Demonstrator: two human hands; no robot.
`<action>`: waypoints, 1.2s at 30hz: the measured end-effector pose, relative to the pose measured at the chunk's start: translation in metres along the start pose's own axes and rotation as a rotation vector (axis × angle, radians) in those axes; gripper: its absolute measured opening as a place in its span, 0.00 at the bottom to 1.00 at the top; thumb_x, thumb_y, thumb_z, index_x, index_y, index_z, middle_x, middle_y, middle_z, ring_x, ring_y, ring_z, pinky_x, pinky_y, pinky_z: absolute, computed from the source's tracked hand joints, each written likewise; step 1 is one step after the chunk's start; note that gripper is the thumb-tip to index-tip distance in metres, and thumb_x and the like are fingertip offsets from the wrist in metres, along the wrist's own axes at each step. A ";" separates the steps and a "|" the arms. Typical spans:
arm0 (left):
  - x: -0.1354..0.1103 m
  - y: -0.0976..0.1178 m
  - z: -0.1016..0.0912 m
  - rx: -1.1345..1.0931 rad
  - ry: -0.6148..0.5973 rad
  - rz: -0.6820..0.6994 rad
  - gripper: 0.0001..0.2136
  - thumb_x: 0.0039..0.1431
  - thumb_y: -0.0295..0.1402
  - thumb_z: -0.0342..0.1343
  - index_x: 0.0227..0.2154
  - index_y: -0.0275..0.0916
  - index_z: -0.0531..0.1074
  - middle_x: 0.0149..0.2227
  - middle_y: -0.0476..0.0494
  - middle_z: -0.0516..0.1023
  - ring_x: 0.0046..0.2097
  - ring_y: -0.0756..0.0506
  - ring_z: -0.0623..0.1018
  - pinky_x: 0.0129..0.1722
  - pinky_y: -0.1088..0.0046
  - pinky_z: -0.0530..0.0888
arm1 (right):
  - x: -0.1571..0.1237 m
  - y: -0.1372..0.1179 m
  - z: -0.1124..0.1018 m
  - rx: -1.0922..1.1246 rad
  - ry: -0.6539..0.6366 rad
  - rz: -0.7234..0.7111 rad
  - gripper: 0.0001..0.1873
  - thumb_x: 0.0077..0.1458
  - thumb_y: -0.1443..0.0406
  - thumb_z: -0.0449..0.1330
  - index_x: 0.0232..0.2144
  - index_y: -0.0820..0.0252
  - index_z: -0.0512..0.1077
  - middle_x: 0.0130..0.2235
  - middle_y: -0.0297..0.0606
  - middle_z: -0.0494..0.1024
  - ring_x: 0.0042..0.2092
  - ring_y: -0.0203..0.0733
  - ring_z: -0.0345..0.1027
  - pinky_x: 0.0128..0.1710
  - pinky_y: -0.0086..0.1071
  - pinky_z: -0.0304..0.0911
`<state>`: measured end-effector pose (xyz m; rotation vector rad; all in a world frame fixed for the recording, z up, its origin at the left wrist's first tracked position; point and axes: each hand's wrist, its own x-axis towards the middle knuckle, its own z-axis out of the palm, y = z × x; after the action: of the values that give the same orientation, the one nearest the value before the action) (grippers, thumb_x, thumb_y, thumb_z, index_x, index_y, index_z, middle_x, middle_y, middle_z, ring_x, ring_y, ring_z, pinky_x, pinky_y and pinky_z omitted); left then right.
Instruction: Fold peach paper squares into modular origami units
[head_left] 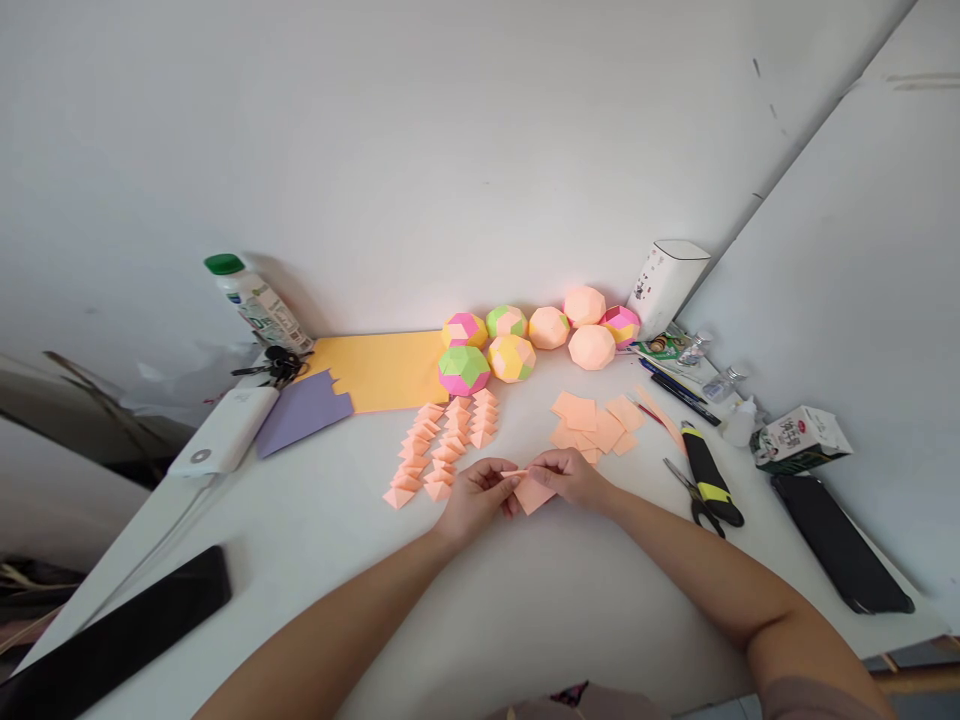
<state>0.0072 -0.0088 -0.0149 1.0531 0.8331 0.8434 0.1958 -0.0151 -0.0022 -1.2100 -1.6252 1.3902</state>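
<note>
Where a white table (315, 520) meets a pale wall (480, 150), an orange-yellow sheet (382, 368) lies flat at the far edge. Beside it, 8 many-sided paper balls (549, 327) sit clustered near the wall, perhaps set back to free the front space. Nearer, 3 rows of folded peach pieces (452, 440) overlap, likely to keep them orderly. A purple sheet (300, 415) rests at the orange-yellow sheet's left end. Loose peach squares (606, 432) lie just beyond the right hand (574, 480), apparently for easy reach. It nearly meets the left hand (478, 494), both pinching 1 peach paper (534, 495) along its top edge, seemingly to steady a narrow fold.
</note>
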 end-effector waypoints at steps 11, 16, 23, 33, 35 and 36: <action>-0.001 0.003 0.001 0.014 0.016 -0.012 0.14 0.49 0.41 0.61 0.30 0.35 0.69 0.15 0.51 0.73 0.18 0.51 0.72 0.20 0.75 0.70 | 0.000 0.000 0.000 -0.033 -0.001 -0.012 0.15 0.55 0.57 0.56 0.28 0.64 0.73 0.27 0.35 0.72 0.30 0.36 0.65 0.29 0.28 0.60; -0.002 0.004 0.002 0.019 0.023 -0.019 0.14 0.48 0.42 0.61 0.29 0.35 0.69 0.16 0.50 0.73 0.19 0.50 0.72 0.20 0.75 0.70 | 0.001 0.000 -0.001 -0.073 0.009 -0.024 0.14 0.54 0.57 0.56 0.27 0.63 0.73 0.26 0.35 0.71 0.29 0.36 0.63 0.28 0.28 0.58; -0.002 0.004 0.002 0.017 0.015 -0.007 0.14 0.50 0.42 0.60 0.27 0.35 0.67 0.16 0.50 0.73 0.18 0.51 0.72 0.19 0.76 0.69 | 0.001 0.002 -0.001 -0.081 0.012 -0.024 0.13 0.54 0.58 0.56 0.27 0.64 0.72 0.25 0.34 0.69 0.29 0.36 0.62 0.28 0.28 0.57; -0.003 0.006 0.002 0.022 0.026 0.002 0.14 0.50 0.42 0.60 0.25 0.37 0.64 0.15 0.51 0.72 0.18 0.51 0.71 0.18 0.76 0.68 | 0.002 0.001 -0.002 -0.092 0.019 -0.044 0.15 0.54 0.57 0.55 0.26 0.64 0.71 0.25 0.33 0.67 0.28 0.35 0.59 0.27 0.27 0.55; -0.003 0.005 0.002 0.016 0.024 0.009 0.14 0.51 0.41 0.59 0.25 0.37 0.63 0.15 0.52 0.72 0.17 0.52 0.70 0.18 0.77 0.68 | 0.002 0.001 -0.002 -0.083 0.022 -0.036 0.15 0.54 0.57 0.55 0.25 0.64 0.71 0.24 0.33 0.66 0.27 0.34 0.59 0.26 0.27 0.55; -0.003 0.005 0.001 0.011 0.028 0.012 0.13 0.51 0.41 0.59 0.25 0.38 0.63 0.15 0.52 0.72 0.17 0.52 0.70 0.18 0.77 0.67 | 0.002 0.000 -0.002 -0.073 0.023 -0.030 0.15 0.54 0.57 0.56 0.25 0.64 0.71 0.24 0.32 0.66 0.27 0.34 0.59 0.26 0.27 0.55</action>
<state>0.0060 -0.0108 -0.0090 1.0591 0.8564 0.8656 0.1970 -0.0131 -0.0022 -1.2338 -1.6842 1.3042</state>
